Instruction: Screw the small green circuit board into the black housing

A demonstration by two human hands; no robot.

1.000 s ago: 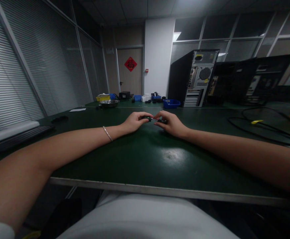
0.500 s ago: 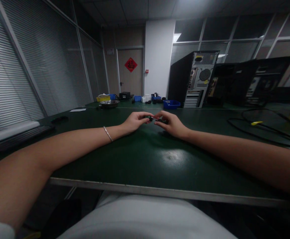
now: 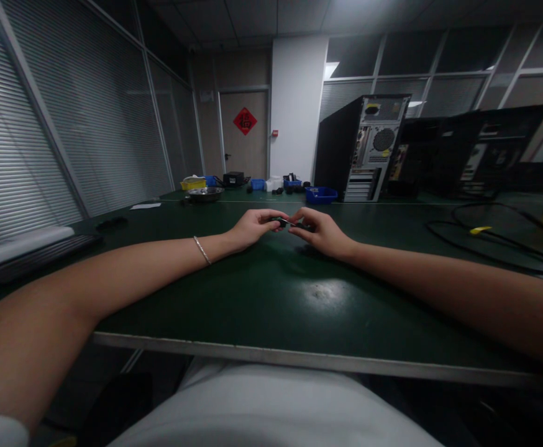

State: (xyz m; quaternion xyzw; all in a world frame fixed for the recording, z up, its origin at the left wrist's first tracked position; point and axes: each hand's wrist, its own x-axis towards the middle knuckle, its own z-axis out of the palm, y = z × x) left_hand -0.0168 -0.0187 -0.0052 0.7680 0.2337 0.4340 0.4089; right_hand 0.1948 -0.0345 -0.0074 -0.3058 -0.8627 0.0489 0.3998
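Observation:
Out in front of me, just above the green tabletop (image 3: pixel 271 298), my two hands meet fingertip to fingertip. My left hand (image 3: pixel 251 228) is closed in a pinch on a small black part (image 3: pixel 279 223), mostly covered by the fingers. My right hand (image 3: pixel 320 230) grips a slim tool with a dark handle (image 3: pixel 304 226) and a thin metal shaft (image 3: pixel 290 221). The shaft points left and reaches the black part. It looks like a small screwdriver, though the fingers hide much of it.
A metal bowl (image 3: pixel 205 195), a blue bin (image 3: pixel 321 195) and a yellow bin (image 3: pixel 193 183) stand along the back. A computer tower (image 3: pixel 365 149) rises at the back right. Black cables (image 3: pixel 495 239) lie at right, a keyboard (image 3: pixel 38 257) at left.

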